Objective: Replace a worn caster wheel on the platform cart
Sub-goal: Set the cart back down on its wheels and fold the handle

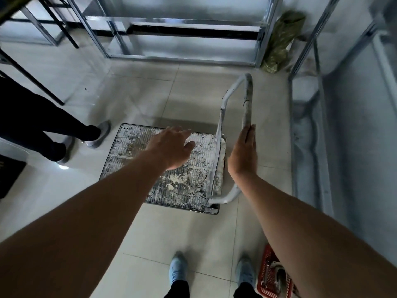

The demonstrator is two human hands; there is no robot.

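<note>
Head view, one entry per item.

1. Platform cart (129, 145): on tiled floor (64, 190), deck up, directly under and beyond L palm, just left of R palm. Deck ribbed, scuffed, w/ white patches.
2. Handle (247, 97): pale U-shaped tube, raised at cart's end nearest R hand. Top bar runs away from R fingertips, and its near end meets them.
3. Left hand (171, 148): reaches out over deck, palm down, fingers loosely spread, holds nothing. Contact w/ deck: cannot tell. Forearm stretched forward.
4. Right hand (243, 154): flat, fingers straight and together, edge-on, laid along near end of handle bar. Not wrapped round it. Thumb hidden. Arm extended, wrist bent slightly.
5. Red basket (266, 274): on floor below R forearm, beside wearer's shoe (245, 269). Contents unclear.
6. Second person's legs (32, 125): dark trousers, grey shoes, well left of L hand, beside cart's far-left corner.
7. Metal shelving (182, 24): beyond both hands, past cart.
8. Green bag (279, 39): leans at shelving's end, beyond R hand.
</note>
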